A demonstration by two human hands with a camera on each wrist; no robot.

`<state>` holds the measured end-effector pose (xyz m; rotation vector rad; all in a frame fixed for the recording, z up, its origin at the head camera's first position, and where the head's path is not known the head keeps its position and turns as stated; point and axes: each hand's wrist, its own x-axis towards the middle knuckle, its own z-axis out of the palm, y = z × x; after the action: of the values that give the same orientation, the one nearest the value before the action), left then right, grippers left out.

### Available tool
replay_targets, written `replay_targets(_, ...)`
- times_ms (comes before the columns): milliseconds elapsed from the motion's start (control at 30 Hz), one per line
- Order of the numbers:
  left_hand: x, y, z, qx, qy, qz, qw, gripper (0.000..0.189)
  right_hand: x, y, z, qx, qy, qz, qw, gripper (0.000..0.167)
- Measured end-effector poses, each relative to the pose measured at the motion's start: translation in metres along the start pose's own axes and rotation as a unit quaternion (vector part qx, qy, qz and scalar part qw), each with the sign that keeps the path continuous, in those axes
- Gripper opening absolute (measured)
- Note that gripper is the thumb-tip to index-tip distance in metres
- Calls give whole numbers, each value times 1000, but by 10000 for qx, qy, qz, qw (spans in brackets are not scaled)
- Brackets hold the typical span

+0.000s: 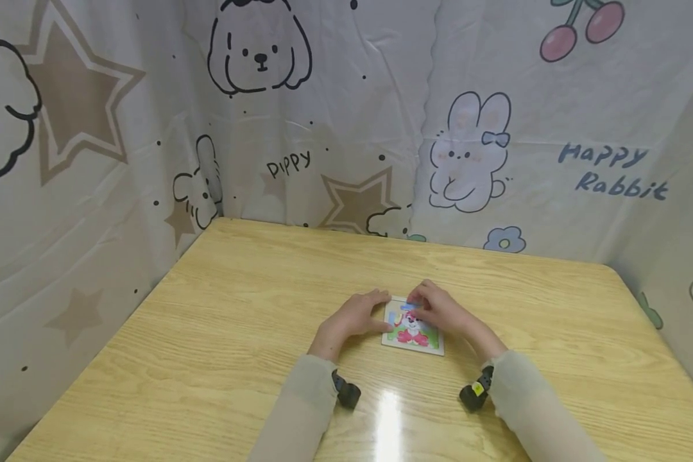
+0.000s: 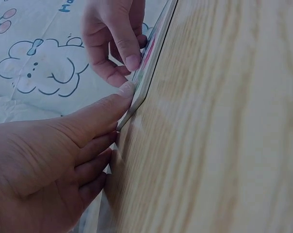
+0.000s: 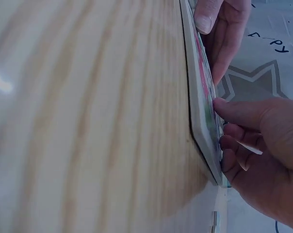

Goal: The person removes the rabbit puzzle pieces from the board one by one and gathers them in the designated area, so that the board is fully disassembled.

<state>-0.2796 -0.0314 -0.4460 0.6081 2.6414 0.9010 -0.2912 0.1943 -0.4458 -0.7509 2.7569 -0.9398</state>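
A small square picture board (image 1: 412,348) with a pale frame lies flat on the table; it shows a pink-and-white cartoon animal on green, with blue near the top. My left hand (image 1: 355,316) holds the board's left side, thumb on the frame and fingers by the far left corner. From the right, my right hand (image 1: 441,310) reaches over the upper part of the picture with curled fingers. In the right wrist view its thumb (image 3: 238,110) touches the picture's surface, fingertips close beside. I cannot tell whether a loose piece is between them.
The wood-grain table (image 1: 254,308) stretches around the board on all sides. A printed curtain (image 1: 346,115) with cartoon animals and stars hangs along the back and sides. Black wrist cameras (image 1: 348,393) sit below the sleeves, near the tabletop. A bright reflection shows in front.
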Motion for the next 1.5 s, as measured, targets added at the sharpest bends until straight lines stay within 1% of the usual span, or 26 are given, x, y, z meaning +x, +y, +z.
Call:
replay_targets(333,0,1,-1,15,15,9,10000,69,3,1,0,-64,-60,-177,9998,17)
replay_targets(600,-1,1,-3,10,10,-8,10000,70,7,-3,2,-212,-211,-548,9980,15)
replay_targets(733,0,1,-1,-18,14,-26,10000,69,8,-3,3,-126,-219,-496,9984,14)
replay_targets(867,0,1,0,-38,7,-34,10000,69,6,-4,4,-132,-144,-442,9988,14)
replay_targets(1000,0,1,-1,-44,45,-7,10000,69,5,-7,5,-436,67,-413,9982,15)
replay_targets(1067,1,1,-1,-54,57,-1,10000,69,5,-7,5,-577,175,-462,9971,16)
replay_targets(1133,1,1,-1,-43,60,4,10000,70,5,-7,6,-602,228,-531,9965,16)
replay_targets(1233,1,1,-1,-39,49,-15,10000,69,4,-5,7,-466,276,-622,9966,16)
replay_targets(1367,0,1,-1,-40,30,-37,10000,69,3,-4,7,-261,349,-406,9982,19)
replay_targets(1500,0,1,-1,-53,7,-64,10000,69,1,-4,6,-187,343,-59,9992,21)
